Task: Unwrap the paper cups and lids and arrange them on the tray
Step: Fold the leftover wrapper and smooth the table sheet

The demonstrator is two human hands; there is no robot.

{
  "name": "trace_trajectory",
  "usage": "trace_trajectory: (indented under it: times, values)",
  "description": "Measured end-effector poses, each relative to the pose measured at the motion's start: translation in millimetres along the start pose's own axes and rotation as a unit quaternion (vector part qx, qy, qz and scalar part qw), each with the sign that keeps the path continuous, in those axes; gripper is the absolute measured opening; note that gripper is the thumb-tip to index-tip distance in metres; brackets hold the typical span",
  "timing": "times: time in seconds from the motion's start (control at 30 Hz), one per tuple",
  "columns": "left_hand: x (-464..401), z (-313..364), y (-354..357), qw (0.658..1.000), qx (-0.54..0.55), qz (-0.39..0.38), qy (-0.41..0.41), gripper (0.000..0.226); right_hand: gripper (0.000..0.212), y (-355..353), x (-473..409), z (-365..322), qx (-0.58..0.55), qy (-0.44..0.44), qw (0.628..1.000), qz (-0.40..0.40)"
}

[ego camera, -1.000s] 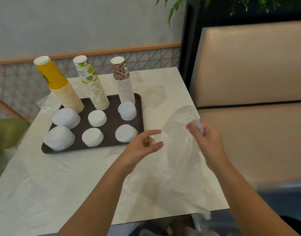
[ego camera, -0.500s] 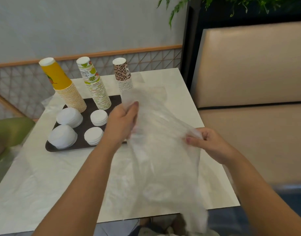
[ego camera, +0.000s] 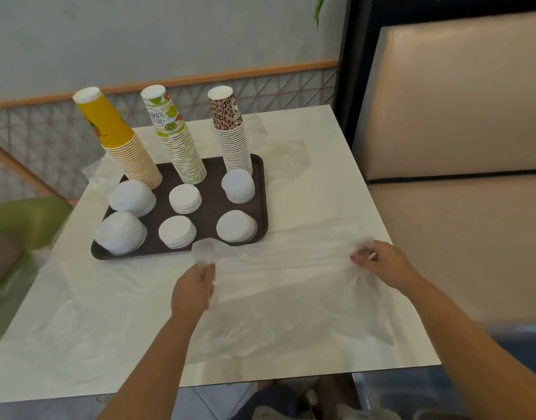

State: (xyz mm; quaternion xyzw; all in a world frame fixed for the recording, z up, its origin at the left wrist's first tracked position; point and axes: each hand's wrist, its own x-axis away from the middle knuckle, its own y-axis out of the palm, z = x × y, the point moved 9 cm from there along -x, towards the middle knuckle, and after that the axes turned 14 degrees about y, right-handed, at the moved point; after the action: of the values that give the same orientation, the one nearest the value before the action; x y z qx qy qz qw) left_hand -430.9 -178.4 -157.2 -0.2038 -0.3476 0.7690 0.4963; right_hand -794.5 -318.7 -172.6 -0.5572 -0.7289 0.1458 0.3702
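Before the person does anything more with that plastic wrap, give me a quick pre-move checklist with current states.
1. Left hand grips the clear plastic wrap: ok.
2. Right hand pinches the wrap's other end: ok.
3. Three cup stacks upright on the brown tray: ok.
4. Six lid stacks on the tray: ok.
5. Wrap clear of the tray: not ok, its left end overlaps the front rim.
6. Wrap empty: cannot tell.

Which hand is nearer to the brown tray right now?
Left. The left hand sits just in front of the brown tray, by its near edge; the right hand is farther off to the tray's right.
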Motion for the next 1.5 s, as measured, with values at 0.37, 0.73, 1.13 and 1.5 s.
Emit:
trace_trajectory:
  times: [0.37,0.73,1.13,1.5]
  values:
    - [13.8,30.8,-16.2,0.951,-0.152,0.24,0.122,0.018,0.013,12.5,-14.0,14.3,0.032,0.058,0.995,0.079]
    - [21.9,74.1,112.6,0.932,-0.163,-0.105,0.307,0.06,0.048,132.9,70.1,-92.7,0.202,-0.178,0.945,0.186]
    - [5.0,31.9,109.6,0.907,-0.263,-0.149,0.294,0.063,0.071,113.6,26.1,-22.6,0.317,-0.047,0.94,0.12]
    - [1.5,34.1,68.4,0.918,-0.204,-0.063,0.334,0.049,0.067,80.8,22.2,-11.4,0.244,-0.015,0.957,0.158]
